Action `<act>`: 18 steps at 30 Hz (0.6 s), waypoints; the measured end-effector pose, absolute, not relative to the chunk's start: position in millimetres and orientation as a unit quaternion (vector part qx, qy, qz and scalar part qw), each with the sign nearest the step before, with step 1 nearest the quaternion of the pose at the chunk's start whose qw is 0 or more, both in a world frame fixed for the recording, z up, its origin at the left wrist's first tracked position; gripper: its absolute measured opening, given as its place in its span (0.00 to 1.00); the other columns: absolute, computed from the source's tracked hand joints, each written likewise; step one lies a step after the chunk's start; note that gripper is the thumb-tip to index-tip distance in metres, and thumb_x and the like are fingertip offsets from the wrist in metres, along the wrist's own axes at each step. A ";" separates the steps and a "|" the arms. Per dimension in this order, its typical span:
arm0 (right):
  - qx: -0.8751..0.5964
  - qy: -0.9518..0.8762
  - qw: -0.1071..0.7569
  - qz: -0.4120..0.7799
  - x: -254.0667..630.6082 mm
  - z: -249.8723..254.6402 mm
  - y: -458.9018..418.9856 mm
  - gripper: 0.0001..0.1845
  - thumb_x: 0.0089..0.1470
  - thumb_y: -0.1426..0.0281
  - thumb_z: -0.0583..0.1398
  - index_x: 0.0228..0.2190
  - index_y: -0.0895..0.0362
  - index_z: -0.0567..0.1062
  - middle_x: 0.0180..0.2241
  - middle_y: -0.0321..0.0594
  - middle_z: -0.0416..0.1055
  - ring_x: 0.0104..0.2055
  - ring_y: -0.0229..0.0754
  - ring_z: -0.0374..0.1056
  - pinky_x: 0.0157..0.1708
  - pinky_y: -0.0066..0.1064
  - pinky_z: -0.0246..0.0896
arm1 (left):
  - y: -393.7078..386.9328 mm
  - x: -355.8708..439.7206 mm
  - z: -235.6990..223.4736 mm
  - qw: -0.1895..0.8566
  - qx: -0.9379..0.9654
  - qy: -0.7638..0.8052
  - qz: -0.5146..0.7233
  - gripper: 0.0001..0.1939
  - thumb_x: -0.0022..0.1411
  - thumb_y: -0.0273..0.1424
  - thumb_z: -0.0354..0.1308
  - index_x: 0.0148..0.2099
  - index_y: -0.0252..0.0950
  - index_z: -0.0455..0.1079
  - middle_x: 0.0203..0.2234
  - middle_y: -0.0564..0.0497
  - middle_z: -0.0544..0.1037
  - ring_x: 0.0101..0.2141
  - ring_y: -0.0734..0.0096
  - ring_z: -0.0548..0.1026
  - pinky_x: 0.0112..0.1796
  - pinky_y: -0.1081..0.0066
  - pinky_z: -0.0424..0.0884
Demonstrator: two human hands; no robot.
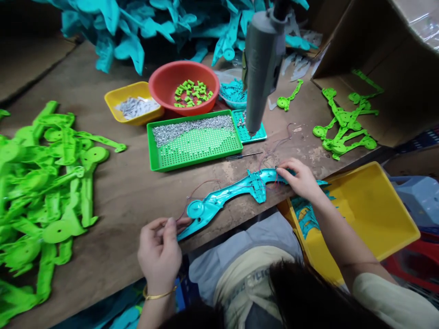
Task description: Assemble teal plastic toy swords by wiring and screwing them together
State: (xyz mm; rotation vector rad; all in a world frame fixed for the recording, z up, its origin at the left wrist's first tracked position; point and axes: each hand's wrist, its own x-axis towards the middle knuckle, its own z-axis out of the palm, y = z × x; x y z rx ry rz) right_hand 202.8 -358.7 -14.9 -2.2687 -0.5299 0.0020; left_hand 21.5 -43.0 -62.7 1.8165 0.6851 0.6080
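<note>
A turquoise plastic toy bow half (226, 194) lies across the front of the worktable, its ribbed inner side up. Thin dark and reddish wires (206, 183) run along it and loop above it. At its left end, my left hand (161, 249) is closed, thumb and fingers pinching a wire beside the tip. My right hand (298, 178) is closed at the right limb, fingertips pinched at its edge; whether a wire is also between them I cannot tell. A grey electric screwdriver (262, 68) hangs upright above, its bit over a small turquoise tray (259, 133).
A green perforated tray (195, 160) holds many screws. Behind it stand a red bowl (161, 82) of green pieces and a yellow bin (137, 119). Green parts (58, 192) pile up left; more (346, 121) lie right. A yellow crate (373, 219) sits below the table's right edge.
</note>
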 end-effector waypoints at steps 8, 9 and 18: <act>-0.908 -0.175 0.381 -0.002 219.8 -21.3 -368.8 0.12 0.56 0.61 0.58 0.36 0.54 0.77 0.39 0.41 0.76 0.44 0.44 0.70 0.46 0.37 0.63 | 3.2 10.3 -58.6 0.500 0.715 0.357 0.333 0.16 0.51 0.38 0.65 0.38 0.33 0.70 0.26 0.49 0.79 0.27 0.67 0.79 0.36 0.65 0.79; -0.902 -0.157 0.402 -0.007 220.2 -16.6 -374.7 0.13 0.56 0.61 0.58 0.39 0.55 0.77 0.41 0.41 0.76 0.45 0.44 0.70 0.47 0.37 0.63 | 3.7 9.1 -59.8 0.494 0.724 0.352 0.329 0.16 0.51 0.38 0.65 0.38 0.33 0.71 0.27 0.49 0.79 0.28 0.67 0.80 0.37 0.66 0.79; -0.915 -0.151 0.374 0.003 215.4 -6.5 -405.2 0.16 0.55 0.62 0.60 0.43 0.55 0.77 0.42 0.43 0.76 0.45 0.45 0.71 0.49 0.41 0.64 | -2.0 13.3 -62.9 0.494 0.737 0.343 0.309 0.14 0.51 0.36 0.66 0.39 0.33 0.73 0.28 0.50 0.80 0.29 0.72 0.79 0.35 0.77 0.76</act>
